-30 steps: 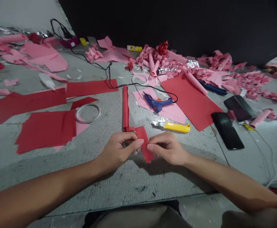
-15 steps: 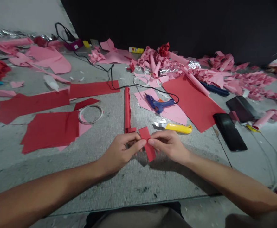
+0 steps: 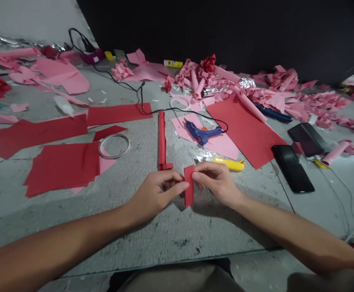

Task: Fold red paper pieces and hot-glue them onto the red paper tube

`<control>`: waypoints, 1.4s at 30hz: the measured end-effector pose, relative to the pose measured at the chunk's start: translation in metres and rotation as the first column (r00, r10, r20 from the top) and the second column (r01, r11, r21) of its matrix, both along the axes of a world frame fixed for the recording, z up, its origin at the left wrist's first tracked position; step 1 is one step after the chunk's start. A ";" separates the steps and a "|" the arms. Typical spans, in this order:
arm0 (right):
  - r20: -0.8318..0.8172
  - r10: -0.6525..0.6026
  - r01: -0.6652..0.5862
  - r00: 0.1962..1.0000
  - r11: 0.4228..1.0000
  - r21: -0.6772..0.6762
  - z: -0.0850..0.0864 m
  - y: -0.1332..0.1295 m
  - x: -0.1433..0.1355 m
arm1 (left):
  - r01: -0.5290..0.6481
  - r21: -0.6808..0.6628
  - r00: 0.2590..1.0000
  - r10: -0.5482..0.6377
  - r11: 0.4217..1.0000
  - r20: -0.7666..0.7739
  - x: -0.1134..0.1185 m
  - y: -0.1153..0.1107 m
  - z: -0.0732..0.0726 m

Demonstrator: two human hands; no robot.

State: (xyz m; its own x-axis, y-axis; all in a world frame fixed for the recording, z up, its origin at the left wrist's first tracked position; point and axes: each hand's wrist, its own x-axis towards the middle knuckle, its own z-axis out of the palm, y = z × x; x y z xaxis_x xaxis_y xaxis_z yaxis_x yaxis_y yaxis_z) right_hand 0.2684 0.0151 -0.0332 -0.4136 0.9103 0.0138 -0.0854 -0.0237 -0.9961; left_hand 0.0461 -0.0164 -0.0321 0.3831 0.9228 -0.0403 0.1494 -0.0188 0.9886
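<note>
A small folded red paper strip [image 3: 189, 192] stands nearly upright between my hands near the table's front. My left hand [image 3: 161, 188] pinches its left side between thumb and fingers. On the other side, my right hand [image 3: 215, 182] grips its upper right edge with thumb and forefinger. Just beyond my left hand lies a long rolled red paper [image 3: 162, 140] with a small red piece [image 3: 166, 166] at its near end. A yellow cutter knife [image 3: 230, 164] with its blade out rests behind my right hand. The blue glue gun [image 3: 203, 133] lies on pink paper farther back.
Stacked red sheets [image 3: 63, 168] and a tape roll [image 3: 115, 146] lie left. A large red sheet [image 3: 244, 129], a phone [image 3: 294, 168] and a dark box-like object [image 3: 307, 138] are right. Crumpled pink paper [image 3: 316, 101] lines the back. A black cord [image 3: 177, 109] crosses the middle.
The red strip has turned from a slant to nearly upright. My right hand's fingertips have moved slightly up along its edge. The view has shifted slightly.
</note>
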 end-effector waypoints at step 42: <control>-0.148 0.098 -0.115 0.984 0.988 -0.106 -0.015 0.003 0.003 | -0.029 -0.066 0.985 0.040 0.997 0.170 0.004 0.002 0.005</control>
State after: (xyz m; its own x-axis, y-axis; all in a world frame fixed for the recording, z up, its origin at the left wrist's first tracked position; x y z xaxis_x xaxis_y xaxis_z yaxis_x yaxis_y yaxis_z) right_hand 0.2713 0.0180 -0.0478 -0.5098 0.8600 -0.0221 -0.2167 -0.1532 -0.9641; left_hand 0.0496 -0.0142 -0.0270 0.3575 0.9332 -0.0352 -0.0223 0.0462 0.9987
